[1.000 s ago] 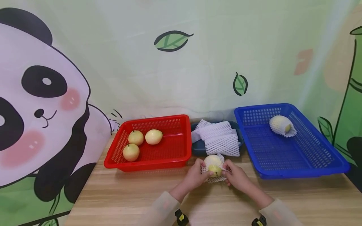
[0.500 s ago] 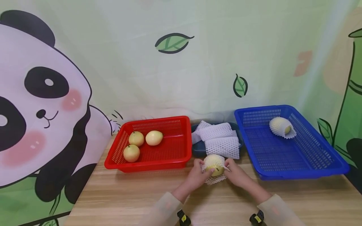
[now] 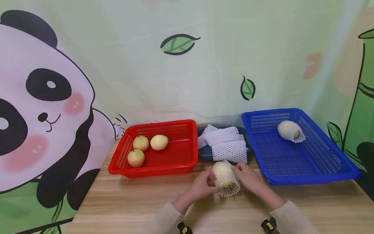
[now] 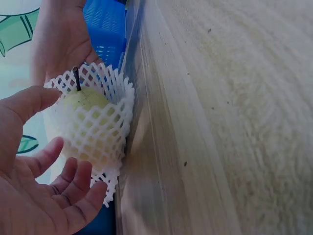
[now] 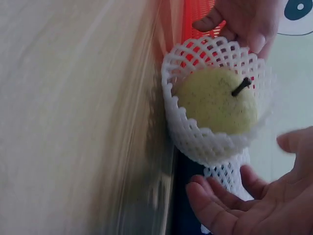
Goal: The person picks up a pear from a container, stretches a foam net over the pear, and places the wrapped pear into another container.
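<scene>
Pear [image 5: 215, 100] in net [image 5: 205, 147]; left hand [image 3: 204, 184], right hand [image 3: 247, 177] half-spread beside it, empty; three pears [image 3: 141, 143] in red basket [image 3: 176, 154], toward left edge.

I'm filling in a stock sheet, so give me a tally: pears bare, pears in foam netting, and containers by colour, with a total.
Bare pears: 3
Netted pears: 2
Red basket: 1
Blue basket: 1
Dark blue tray: 1
Total: 8
</scene>
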A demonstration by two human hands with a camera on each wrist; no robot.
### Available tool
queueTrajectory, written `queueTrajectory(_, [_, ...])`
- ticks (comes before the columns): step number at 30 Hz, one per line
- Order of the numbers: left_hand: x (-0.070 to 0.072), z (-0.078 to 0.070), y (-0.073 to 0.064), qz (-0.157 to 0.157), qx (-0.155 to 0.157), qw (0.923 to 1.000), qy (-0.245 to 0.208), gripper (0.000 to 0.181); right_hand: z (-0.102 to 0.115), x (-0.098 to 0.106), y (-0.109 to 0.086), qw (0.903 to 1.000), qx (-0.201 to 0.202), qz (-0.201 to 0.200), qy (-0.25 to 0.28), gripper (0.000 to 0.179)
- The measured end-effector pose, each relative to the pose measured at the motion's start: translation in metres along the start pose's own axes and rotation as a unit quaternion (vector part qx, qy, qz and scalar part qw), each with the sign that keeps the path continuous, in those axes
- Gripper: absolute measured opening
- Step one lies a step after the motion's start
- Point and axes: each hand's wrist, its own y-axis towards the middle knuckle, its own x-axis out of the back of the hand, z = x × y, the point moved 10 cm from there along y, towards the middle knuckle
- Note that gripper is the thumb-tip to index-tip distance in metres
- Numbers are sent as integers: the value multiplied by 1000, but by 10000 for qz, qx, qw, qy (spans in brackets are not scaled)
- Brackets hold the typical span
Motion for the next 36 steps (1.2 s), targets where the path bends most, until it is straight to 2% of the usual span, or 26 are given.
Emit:
queueTrajectory(4, [0, -3, -4, 178, -121, 9978, 628, 31, 2, -11, 0, 9995, -194, 255, -40, 73])
queueTrajectory(7, [-1, -1, -5, 299, -104, 9955, 893, 29, 7, -20, 3, 9993, -30, 371, 76, 94])
queueTrajectory(12, [-6, -7, -6, 558, -529, 9930, 900, 24, 16, -30, 10, 9980, 477, 413, 19, 88])
queueTrajectory(15, [-8, -8, -6, 676, -689, 9912, 909, 22, 12, -31, 12, 9987, 347, 362, -43, 87])
queueTrajectory(19, [-8, -9, -6, 779, -654, 9903, 943, 22, 6, -24, 11, 10000, 54, 17, 62, 90])
queueTrajectory(23, [-10, -12, -8, 870, -546, 9897, 996, 24, 10, -11, 8, 9983, 251, -524, 73, 89])
queueTrajectory(29, [-9, -14, -11, 748, -440, 9901, 1102, 28, 25, 20, 5, 9912, 356, -1277, -49, 86])
queueTrajectory(32, [-9, -11, -11, 734, -322, 9909, 1079, 28, 33, 34, 8, 9898, 350, -1381, 1, 85])
queueTrajectory(36, [-10, -9, -10, 783, -339, 9906, 1070, 27, 40, 41, 11, 9911, 403, -1263, 109, 84])
